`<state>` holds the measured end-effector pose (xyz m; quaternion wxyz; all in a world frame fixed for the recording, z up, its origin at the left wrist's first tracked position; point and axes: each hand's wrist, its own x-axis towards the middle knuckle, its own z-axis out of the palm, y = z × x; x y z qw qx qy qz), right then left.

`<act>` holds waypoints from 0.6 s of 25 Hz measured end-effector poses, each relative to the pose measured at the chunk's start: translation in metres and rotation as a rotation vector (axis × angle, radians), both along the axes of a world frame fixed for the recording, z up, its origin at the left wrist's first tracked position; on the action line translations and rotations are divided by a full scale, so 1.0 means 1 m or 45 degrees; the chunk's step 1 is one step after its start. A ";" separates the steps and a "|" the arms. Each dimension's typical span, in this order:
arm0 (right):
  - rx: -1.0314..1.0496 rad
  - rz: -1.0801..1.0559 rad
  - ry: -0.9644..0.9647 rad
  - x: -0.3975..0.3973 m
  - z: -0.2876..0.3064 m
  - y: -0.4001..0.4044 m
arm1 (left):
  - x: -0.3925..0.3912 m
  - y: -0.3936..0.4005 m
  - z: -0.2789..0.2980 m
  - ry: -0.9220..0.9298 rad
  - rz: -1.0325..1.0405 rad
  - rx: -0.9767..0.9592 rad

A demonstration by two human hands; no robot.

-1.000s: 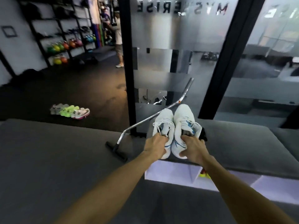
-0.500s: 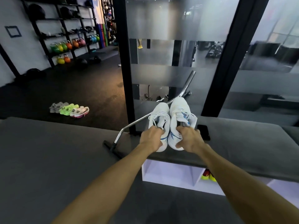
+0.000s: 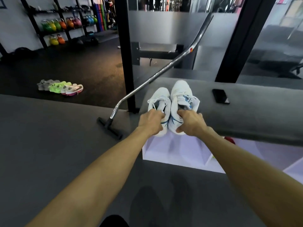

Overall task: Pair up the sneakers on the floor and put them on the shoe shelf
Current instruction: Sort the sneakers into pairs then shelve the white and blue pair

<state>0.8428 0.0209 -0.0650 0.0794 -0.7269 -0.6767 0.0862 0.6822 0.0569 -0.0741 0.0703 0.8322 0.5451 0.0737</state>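
I hold a pair of white sneakers with blue trim side by side, toes pointing away. My left hand (image 3: 151,122) grips the left sneaker (image 3: 159,99) at its collar. My right hand (image 3: 190,122) grips the right sneaker (image 3: 182,94) the same way. Both shoes hang in front of the grey cushioned top (image 3: 255,115) of the white shoe shelf (image 3: 180,153), just above its open compartments. A red shoe (image 3: 229,139) peeks from a compartment to the right. Several more sneakers (image 3: 60,87), grey, neon green and white-pink, lie in a row on the dark floor at the left.
A black phone (image 3: 220,96) lies on the cushioned top, right of the shoes. A chrome bar with a black foot (image 3: 147,84) leans against the black frame post (image 3: 126,54) of the glass wall. A kettlebell rack (image 3: 65,25) stands far left.
The held pair sits lower in view and nearer the shelf's openings, as the camera tilted up and drew closer. Both hands keep the same grip.
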 end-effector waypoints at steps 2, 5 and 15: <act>0.046 0.014 -0.018 -0.001 -0.048 0.005 | -0.001 0.005 -0.046 0.000 0.004 0.032; 0.133 0.026 -0.023 -0.001 -0.101 0.010 | -0.003 0.008 -0.100 -0.020 -0.017 0.130; 0.382 0.051 -0.113 -0.019 -0.229 -0.013 | -0.024 -0.030 -0.211 -0.094 -0.116 0.379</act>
